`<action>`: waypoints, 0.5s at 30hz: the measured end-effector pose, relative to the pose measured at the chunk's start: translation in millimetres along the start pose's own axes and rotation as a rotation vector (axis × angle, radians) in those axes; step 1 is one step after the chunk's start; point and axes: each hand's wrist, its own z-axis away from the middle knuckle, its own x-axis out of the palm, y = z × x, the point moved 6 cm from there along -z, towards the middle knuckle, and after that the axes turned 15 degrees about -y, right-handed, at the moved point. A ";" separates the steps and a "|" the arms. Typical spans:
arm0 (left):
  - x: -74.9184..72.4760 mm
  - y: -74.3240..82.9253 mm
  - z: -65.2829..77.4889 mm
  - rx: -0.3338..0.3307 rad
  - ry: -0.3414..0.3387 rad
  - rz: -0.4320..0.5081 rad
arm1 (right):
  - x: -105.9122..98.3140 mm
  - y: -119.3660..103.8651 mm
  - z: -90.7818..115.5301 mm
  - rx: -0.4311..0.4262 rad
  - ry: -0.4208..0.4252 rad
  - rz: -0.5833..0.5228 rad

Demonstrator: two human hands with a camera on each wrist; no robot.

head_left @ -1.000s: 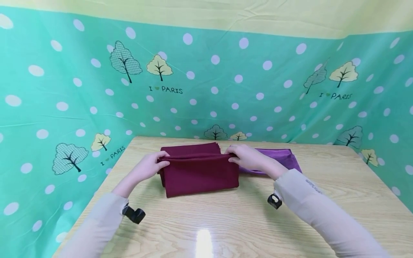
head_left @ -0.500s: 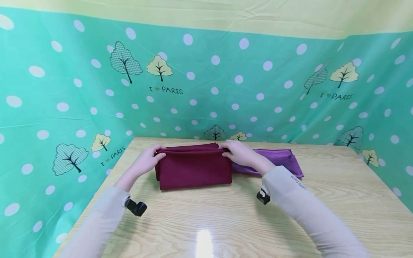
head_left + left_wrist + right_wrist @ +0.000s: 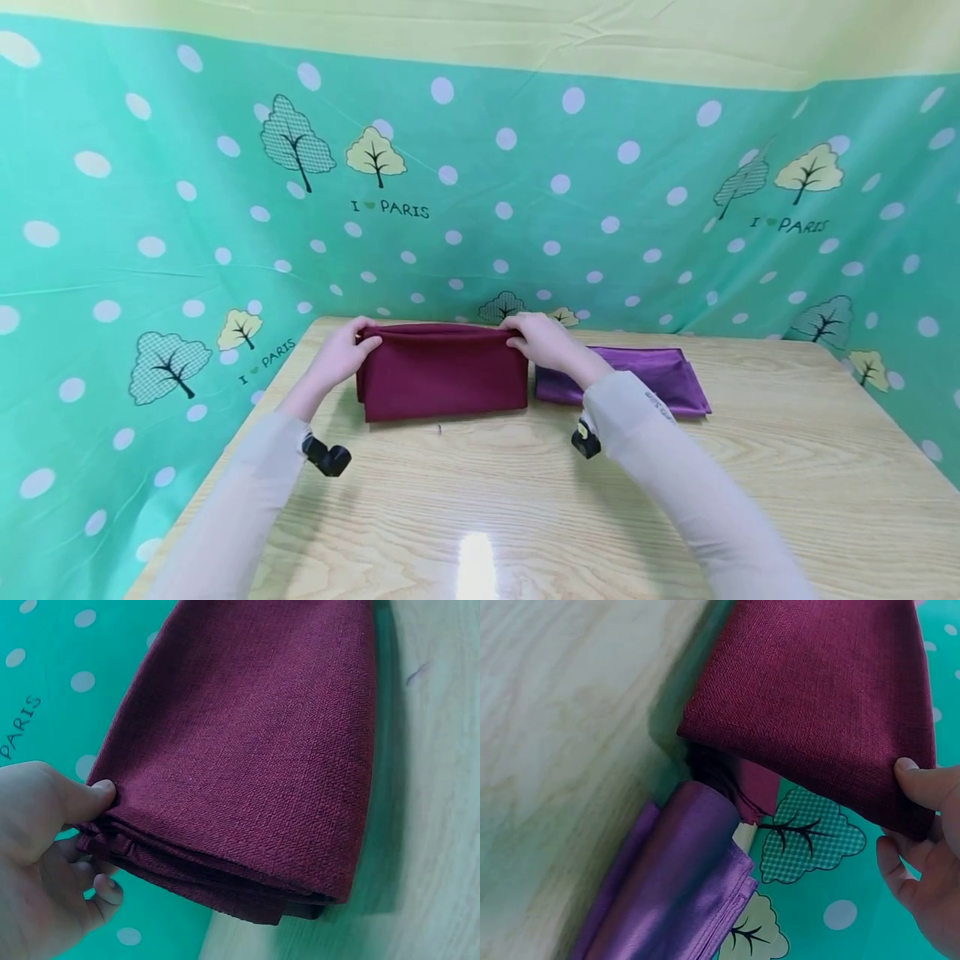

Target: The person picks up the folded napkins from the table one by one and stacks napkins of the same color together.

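A folded maroon cloth (image 3: 446,375) hangs between both hands near the back of the table, its layers stacked. My left hand (image 3: 341,354) pinches its upper left corner; in the left wrist view the thumb presses on top of the layered cloth (image 3: 255,750) with fingers beneath. At the upper right corner my right hand (image 3: 547,340) pinches the fabric between thumb and fingers, as the right wrist view also shows. Another maroon cloth edge (image 3: 757,791) lies below and behind the held one; most of it is hidden.
A folded purple cloth (image 3: 645,379) lies to the right on the wooden table (image 3: 525,500), partly behind the right forearm. A green dotted curtain (image 3: 480,183) hangs along the table's back and sides. A small dark mark (image 3: 439,429) shows on the wood.
Both hands have moved away from me and slightly left, carrying the maroon cloth toward the back of the table. It now covers the maroon fabric behind it. The purple cloth stays put.
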 end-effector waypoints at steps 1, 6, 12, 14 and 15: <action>-1.5 0.0 -1.2 -0.004 0.004 0.009 | -1.2 0.9 -2.1 0.003 0.005 -0.005; -6.6 -2.8 -7.1 -0.017 0.017 0.029 | -6.8 1.3 -10.6 0.024 0.013 -0.019; -10.9 -10.6 -14.8 -0.036 0.040 0.041 | -9.8 2.7 -22.0 0.073 -0.001 0.007; -11.0 -12.7 -17.6 -0.041 0.040 0.051 | -9.7 4.2 -25.3 0.093 -0.008 0.009; -11.1 -13.6 -18.9 -0.043 0.040 0.052 | -9.5 5.0 -26.8 0.101 -0.010 0.009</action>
